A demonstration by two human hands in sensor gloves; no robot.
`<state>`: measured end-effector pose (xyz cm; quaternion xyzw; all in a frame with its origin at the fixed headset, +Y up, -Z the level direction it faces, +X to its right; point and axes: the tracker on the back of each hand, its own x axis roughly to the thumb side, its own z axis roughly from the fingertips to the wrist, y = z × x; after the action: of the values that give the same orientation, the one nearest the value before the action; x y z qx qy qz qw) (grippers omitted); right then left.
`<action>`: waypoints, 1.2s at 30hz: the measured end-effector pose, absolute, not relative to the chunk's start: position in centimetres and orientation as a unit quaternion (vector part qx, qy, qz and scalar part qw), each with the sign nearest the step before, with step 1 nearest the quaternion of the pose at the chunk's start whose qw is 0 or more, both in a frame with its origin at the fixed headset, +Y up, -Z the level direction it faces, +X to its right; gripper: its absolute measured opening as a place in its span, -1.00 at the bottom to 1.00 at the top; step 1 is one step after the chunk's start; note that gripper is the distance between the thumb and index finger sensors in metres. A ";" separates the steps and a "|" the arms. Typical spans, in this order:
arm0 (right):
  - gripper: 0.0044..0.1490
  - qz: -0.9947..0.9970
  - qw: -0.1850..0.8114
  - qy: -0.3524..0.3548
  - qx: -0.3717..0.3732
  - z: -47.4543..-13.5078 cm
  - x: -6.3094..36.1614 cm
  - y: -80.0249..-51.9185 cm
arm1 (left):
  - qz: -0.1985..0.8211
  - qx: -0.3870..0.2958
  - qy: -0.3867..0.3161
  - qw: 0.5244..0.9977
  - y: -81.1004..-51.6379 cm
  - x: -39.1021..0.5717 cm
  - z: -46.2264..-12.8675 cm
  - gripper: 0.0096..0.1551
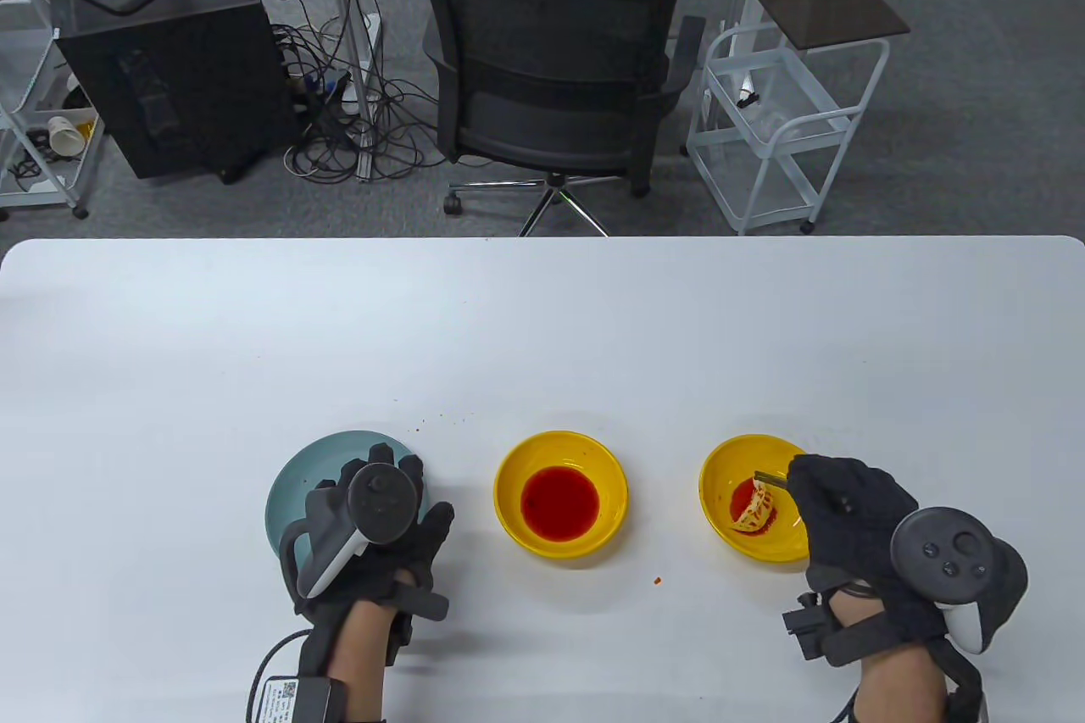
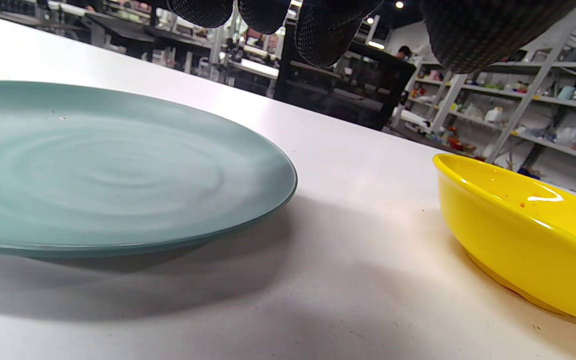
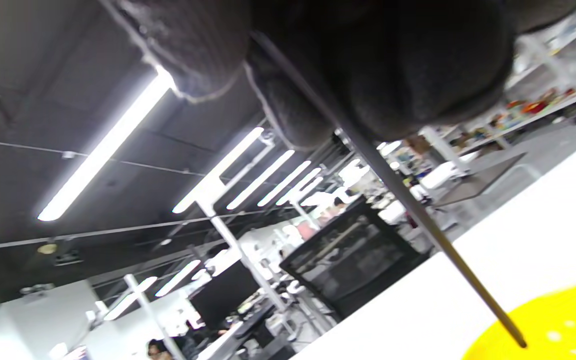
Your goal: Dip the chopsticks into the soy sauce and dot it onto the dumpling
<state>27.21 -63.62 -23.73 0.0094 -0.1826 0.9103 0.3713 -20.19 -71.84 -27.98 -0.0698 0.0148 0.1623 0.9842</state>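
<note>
While the right hand [image 1: 852,515] hovered over the near edge of the right-hand yellow bowl [image 1: 720,477], its grip was curled closed around the chopsticks [image 1: 770,479], whose short visible length ran leftward to tips at the dumpling [image 1: 756,509]. That dumpling lay in the bowl on a smear of red sauce. From the right wrist view, a thin dark chopstick [image 3: 418,212] slanted down out of the gloved fingers [image 3: 403,65] toward the yellow rim [image 3: 558,320]; I could make out only one stick there. The soy sauce [image 1: 559,502] sat as a dark red pool in the middle yellow bowl [image 1: 561,445], between the other two dishes on the white counter [image 1: 542,316]. Over the teal plate [image 1: 297,477] at the left, the left hand [image 1: 373,528] lay palm down with fingers spread, its grip slack and holding nothing; its fingertips [image 2: 318,35] hung just above the counter beside the plate [image 2: 118,170] and the middle bowl [image 2: 518,235]. A few red specks [image 1: 657,580] dotted the counter.
</note>
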 end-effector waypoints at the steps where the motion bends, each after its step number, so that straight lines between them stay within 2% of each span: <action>1: -0.37 0.915 0.364 -0.175 -0.003 -23.9 27.4 -63.8 | 0.161 -0.070 0.015 0.984 -71.8 -20.2 -28.0 -0.07; 10: -0.36 0.930 0.346 -0.126 -0.011 -24.9 27.0 -65.0 | 0.163 -0.071 0.015 0.984 -71.8 -20.2 -28.0 -0.07; 26: -0.36 0.925 0.365 -0.105 0.003 -24.3 27.3 -64.3 | 0.167 -0.075 0.018 0.983 -71.8 -20.3 -27.9 -0.07; 36: -0.36 0.913 0.375 -0.157 -0.015 -24.1 27.8 -64.0 | 0.164 -0.078 0.017 0.983 -71.8 -20.2 -28.0 -0.07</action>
<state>27.81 -64.01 -24.08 -0.0151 -0.1566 0.9134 0.3755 -20.22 -71.84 -27.97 -0.0777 0.0172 0.1645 0.9832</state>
